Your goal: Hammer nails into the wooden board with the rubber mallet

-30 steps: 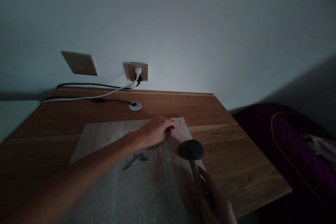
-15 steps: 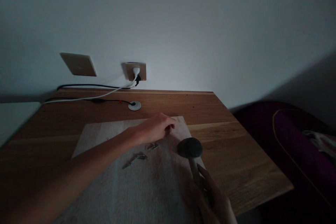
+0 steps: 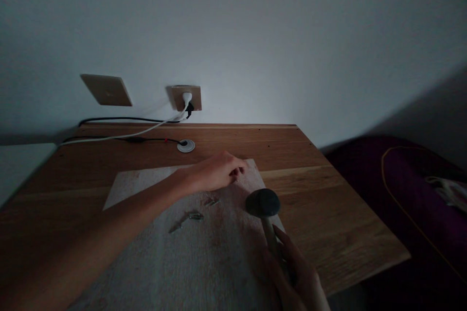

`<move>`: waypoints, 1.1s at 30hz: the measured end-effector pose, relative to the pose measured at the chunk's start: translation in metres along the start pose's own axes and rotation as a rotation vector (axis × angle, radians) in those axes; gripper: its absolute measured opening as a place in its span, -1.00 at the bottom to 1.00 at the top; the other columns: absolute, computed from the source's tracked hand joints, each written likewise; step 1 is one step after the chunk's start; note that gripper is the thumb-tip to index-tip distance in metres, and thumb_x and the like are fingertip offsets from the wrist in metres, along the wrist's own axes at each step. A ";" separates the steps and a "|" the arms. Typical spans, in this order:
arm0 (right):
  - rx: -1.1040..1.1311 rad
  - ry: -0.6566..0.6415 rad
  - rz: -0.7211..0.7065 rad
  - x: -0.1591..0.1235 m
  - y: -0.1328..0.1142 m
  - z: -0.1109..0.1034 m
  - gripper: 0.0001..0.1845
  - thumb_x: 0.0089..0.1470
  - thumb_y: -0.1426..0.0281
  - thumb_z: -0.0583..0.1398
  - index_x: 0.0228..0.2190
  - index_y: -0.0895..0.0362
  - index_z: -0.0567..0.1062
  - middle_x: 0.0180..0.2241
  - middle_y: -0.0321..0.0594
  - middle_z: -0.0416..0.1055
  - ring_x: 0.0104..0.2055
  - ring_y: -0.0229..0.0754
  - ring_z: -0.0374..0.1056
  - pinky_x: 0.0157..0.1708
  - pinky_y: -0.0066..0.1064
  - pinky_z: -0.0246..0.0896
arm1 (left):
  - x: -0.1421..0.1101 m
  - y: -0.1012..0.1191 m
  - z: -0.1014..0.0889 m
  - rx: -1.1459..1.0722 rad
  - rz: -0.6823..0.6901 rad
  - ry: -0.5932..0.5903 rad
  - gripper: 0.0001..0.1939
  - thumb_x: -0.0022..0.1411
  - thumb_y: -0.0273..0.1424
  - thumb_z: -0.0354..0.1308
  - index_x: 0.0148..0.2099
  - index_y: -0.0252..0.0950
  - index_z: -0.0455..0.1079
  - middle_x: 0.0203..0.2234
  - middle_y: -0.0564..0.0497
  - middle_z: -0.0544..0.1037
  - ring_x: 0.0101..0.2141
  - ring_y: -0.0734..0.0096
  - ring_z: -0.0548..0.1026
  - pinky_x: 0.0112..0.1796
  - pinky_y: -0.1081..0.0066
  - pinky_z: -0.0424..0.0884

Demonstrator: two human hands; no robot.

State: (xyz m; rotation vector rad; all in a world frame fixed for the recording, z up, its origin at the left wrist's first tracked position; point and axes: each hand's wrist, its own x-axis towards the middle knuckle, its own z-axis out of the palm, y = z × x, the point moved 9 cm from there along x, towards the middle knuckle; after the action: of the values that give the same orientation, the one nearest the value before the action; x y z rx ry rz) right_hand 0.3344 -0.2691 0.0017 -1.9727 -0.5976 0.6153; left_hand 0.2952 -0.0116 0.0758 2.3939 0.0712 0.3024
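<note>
My right hand [image 3: 295, 274] is wrapped round the handle of a rubber mallet [image 3: 263, 202]. Its dark head is up, over the right edge of a pale wooden board [image 3: 175, 262]. At the board's far right corner, my left hand [image 3: 224, 170] is closed with fingertips pinched together, low over the surface; whatever they hold is too small and dark to make out. Several small shiny metal pieces, perhaps fasteners, lie loose on the board: a few [image 3: 211, 201] just below my left wrist, others [image 3: 195, 215] nearer me.
The board lies on a wooden tabletop [image 3: 314, 214] against a wall. Behind it are a cable grommet [image 3: 186, 146], black and white cables [image 3: 142, 131] and a wall socket [image 3: 193, 98] with plugs in it. Purple fabric [image 3: 368, 175] lies beyond the table's right edge.
My left hand has shifted slightly, its fingertips moving a little to the right near the board's corner. The mallet stays almost where it was, in my right hand.
</note>
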 end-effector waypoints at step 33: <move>0.019 -0.033 0.012 -0.001 0.002 0.004 -0.30 0.25 -0.16 0.22 0.17 0.07 0.58 -0.28 -0.15 0.68 -0.27 0.02 0.62 -0.28 -0.24 0.47 | -0.004 0.011 0.003 0.072 0.016 -0.072 -0.73 0.24 -0.75 0.13 -0.34 -0.28 0.43 -0.40 0.02 0.61 -0.36 0.37 0.57 -0.29 0.41 0.28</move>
State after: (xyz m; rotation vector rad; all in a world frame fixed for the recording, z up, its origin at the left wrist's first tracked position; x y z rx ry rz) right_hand 0.3313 -0.2685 -0.0015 -1.9530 -0.5984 0.6593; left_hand 0.2913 -0.0225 0.0803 2.4755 0.0300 0.2242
